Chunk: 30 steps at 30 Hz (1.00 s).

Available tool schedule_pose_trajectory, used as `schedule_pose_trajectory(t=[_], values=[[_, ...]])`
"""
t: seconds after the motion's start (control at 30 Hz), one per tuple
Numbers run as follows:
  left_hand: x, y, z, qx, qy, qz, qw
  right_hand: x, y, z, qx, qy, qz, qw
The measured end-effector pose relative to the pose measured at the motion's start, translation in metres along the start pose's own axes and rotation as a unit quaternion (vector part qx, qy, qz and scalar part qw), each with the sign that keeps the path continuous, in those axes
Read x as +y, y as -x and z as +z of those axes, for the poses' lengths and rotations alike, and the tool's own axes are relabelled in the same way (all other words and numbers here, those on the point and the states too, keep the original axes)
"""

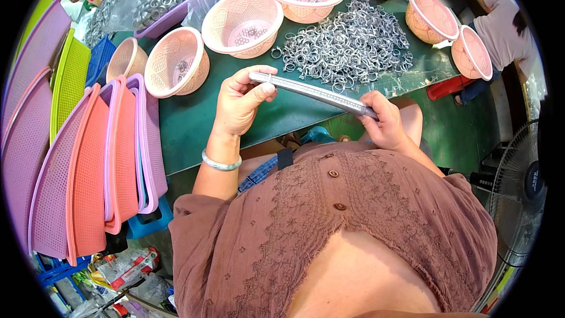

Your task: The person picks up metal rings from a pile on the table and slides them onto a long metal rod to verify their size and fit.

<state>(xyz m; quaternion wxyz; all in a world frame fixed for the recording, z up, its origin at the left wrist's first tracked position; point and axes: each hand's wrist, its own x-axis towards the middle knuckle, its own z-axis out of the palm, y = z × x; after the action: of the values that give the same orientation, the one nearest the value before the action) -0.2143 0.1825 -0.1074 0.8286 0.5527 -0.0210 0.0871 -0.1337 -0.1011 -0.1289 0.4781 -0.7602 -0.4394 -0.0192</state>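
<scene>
A grey ring mandrel (312, 90) with scale marks slants across in front of me, above the table's near edge. My right hand (385, 121) is closed round its thick end. At the thin end, my left hand (238, 99) pinches a small metal ring (270, 79) that appears to sit round the mandrel; the fingers partly hide it. Just beyond lies a big heap of silver-coloured rings (350, 44) on the green table (194, 118). One loose ring (276, 52) rests at the heap's left side.
Pink baskets (242, 17) curve around the heap, some with a few rings inside. Nested purple and orange baskets (91, 182) stand at my left. Bagged rings (156, 3) lie at the far left. A fan (518, 182) and another person (503, 32) are on the right.
</scene>
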Motion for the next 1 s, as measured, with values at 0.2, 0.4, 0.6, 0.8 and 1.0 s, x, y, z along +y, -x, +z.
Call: schedule_pose_trajectory(t=[0.2, 0.4, 0.6, 0.8, 1.0], values=[[0.005, 0.002, 0.004, 0.020, 0.033, 0.001, 0.999, 0.002, -0.002, 0.001, -0.025, -0.036, 0.021, 0.999], [0.002, 0.003, 0.003, 0.045, 0.056, 0.001, 0.997, -0.006, -0.004, -0.004, -0.094, -0.085, 0.095, 0.987], [-0.003, 0.006, 0.005, 0.104, -0.003, 0.024, 0.994, -0.014, -0.008, -0.008, -0.063, 0.005, 0.044, 0.997], [0.003, 0.006, 0.004, 0.083, 0.030, -0.010, 0.996, -0.017, -0.008, -0.012, -0.100, -0.046, 0.090, 0.990], [0.001, 0.007, 0.008, 0.078, 0.034, 0.020, 0.996, -0.016, -0.008, -0.007, -0.054, 0.005, 0.025, 0.998]])
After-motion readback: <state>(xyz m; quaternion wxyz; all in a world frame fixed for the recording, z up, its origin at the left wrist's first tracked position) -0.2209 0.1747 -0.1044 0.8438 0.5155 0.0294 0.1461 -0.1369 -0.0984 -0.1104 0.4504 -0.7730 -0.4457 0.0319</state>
